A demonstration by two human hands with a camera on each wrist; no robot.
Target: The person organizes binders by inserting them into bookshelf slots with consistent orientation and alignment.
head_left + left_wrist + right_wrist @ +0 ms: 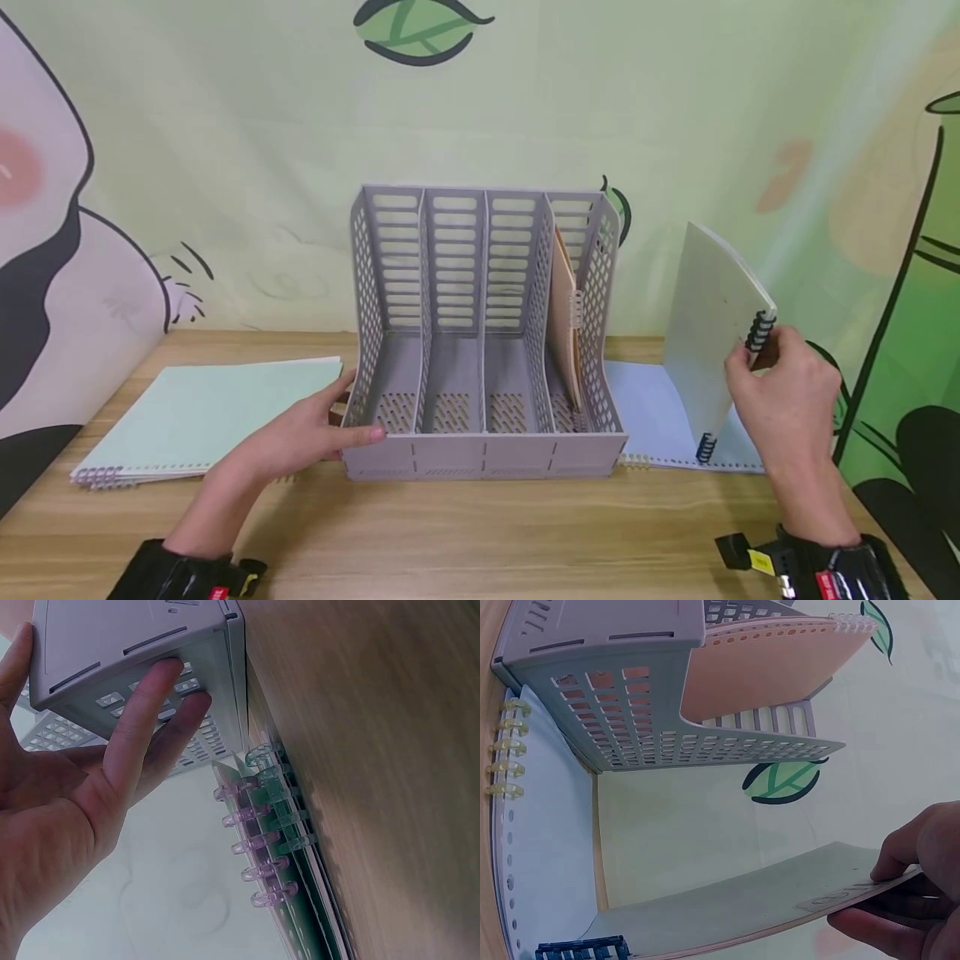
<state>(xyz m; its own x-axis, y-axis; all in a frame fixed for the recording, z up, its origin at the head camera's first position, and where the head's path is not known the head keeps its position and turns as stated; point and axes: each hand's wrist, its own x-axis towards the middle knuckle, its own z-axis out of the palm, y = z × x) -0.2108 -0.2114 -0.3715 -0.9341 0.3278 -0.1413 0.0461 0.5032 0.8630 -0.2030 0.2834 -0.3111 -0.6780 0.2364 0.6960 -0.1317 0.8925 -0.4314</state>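
A spiral notebook (708, 333) with a pale grey-green cover and dark rings stands upright at the right, its lower binding over a blue notebook (645, 408). Thumb and fingers of my right hand (791, 400) pinch its bound edge near the upper rings. A grey-purple four-slot file holder (480, 457) stands in the middle. My left hand (300, 433) touches its front left corner, thumb over the front rim; the left wrist view shows straight fingers (142, 712) against the perforated side. In the rightmost slot, a peach-coloured notebook (769, 671) stands on edge.
Several notebooks with a mint-green one (217, 417) on top lie stacked left of the holder, clear and purple rings (259, 844) at their edge. The wooden table (480, 533) reaches back to a printed cloth backdrop (262, 125). The blue notebook has yellowish rings (508, 750).
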